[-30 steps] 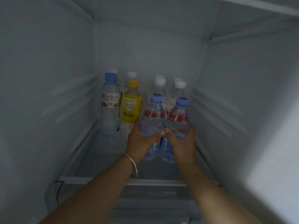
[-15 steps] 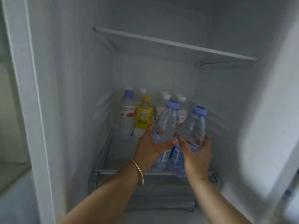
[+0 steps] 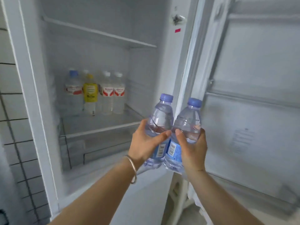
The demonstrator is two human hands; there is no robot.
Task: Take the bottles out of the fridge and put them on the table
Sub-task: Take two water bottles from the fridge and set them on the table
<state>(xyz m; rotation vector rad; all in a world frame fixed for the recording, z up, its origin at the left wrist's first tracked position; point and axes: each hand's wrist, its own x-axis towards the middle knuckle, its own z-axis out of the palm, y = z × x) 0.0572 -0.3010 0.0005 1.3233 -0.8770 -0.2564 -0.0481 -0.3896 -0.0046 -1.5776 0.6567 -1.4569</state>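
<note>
Left hand (image 3: pixel 144 143) grips one clear water bottle (image 3: pixel 159 125), right hand (image 3: pixel 193 146) grips a second bottle (image 3: pixel 186 127); both blue-capped, upright, touching, held outside the fridge (image 3: pixel 103 30) by the open door (image 3: pixel 253 95). Up-left of the left hand, more bottles (image 3: pixel 112 95) and a yellow-label bottle (image 3: pixel 90 93) stand on the shelf (image 3: pixel 103 129). Back row blurred, count unclear. Held bottles' bases hidden behind wrists.

Labels on the shelf bottles (image 3: pixel 90 93) are blurred; rear ones stand half hidden.
</note>
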